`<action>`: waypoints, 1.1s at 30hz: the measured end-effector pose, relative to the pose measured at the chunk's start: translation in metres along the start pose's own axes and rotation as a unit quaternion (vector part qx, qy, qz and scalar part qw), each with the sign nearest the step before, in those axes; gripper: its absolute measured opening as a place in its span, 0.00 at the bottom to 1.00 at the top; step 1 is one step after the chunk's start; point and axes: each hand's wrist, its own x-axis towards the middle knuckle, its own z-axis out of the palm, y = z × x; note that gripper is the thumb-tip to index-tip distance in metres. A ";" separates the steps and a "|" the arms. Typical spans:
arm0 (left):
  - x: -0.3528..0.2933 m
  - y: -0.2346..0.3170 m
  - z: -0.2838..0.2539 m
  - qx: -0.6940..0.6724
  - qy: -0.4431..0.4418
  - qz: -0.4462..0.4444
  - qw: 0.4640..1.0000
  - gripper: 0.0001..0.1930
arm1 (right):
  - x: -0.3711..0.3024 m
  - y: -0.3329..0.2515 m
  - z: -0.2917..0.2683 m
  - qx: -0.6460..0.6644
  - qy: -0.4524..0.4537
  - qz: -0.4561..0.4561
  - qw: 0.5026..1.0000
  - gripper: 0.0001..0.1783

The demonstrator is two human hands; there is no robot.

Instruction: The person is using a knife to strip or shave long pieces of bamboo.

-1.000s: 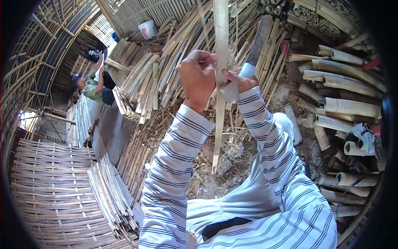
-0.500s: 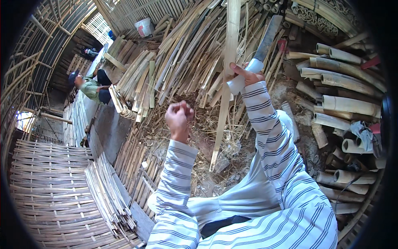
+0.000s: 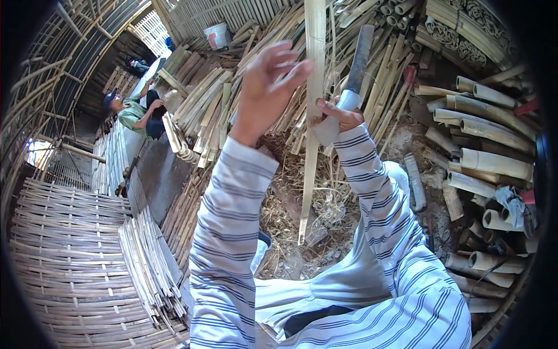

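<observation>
My right hand [image 3: 344, 116] is closed round the pale handle of a large knife [image 3: 361, 58], its broad dark blade pointing away from me. Beside that hand stretches a long pale bamboo strip [image 3: 311, 168], passing close to my thumb; whether the hand grips it too, I cannot tell. My left hand [image 3: 268, 93] is raised left of the strip with its fingers apart and nothing in it, slightly blurred by motion. Below both, curly bamboo shavings [image 3: 285, 238] cover the ground around my legs.
Split bamboo lengths [image 3: 261, 75] lie piled ahead. Cut bamboo tubes [image 3: 494, 157] are stacked at the right. At the left are a woven bamboo panel [image 3: 70, 250] and a bundle of slats [image 3: 148, 262]. A person [image 3: 136, 113] sits far left; a white bucket [image 3: 217, 36] stands at the back.
My left hand has moved up and away from me, and its fingers have opened from a curl. The knife and strip have shifted slightly left in view, with the blade more upright.
</observation>
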 end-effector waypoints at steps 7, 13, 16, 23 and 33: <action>0.036 0.027 -0.008 0.029 0.010 -0.013 0.999 0.20 | -0.004 0.010 0.020 -0.088 0.027 -0.005 0.996 0.30; 0.030 0.033 -0.054 0.077 0.000 -0.016 0.997 0.17 | -0.009 0.006 0.011 -0.144 -0.018 -0.038 0.989 0.29; 0.014 0.042 -0.081 0.020 0.030 -0.064 0.997 0.14 | -0.015 -0.001 0.006 -0.201 -0.031 -0.053 0.978 0.21; -0.009 0.047 -0.125 -0.054 0.102 -0.063 0.991 0.14 | -0.030 -0.017 -0.010 -0.215 -0.069 0.005 0.974 0.19; -0.032 0.061 -0.155 0.152 0.183 -0.029 0.971 0.11 | -0.149 -0.083 0.086 -0.363 -0.183 -0.022 0.913 0.25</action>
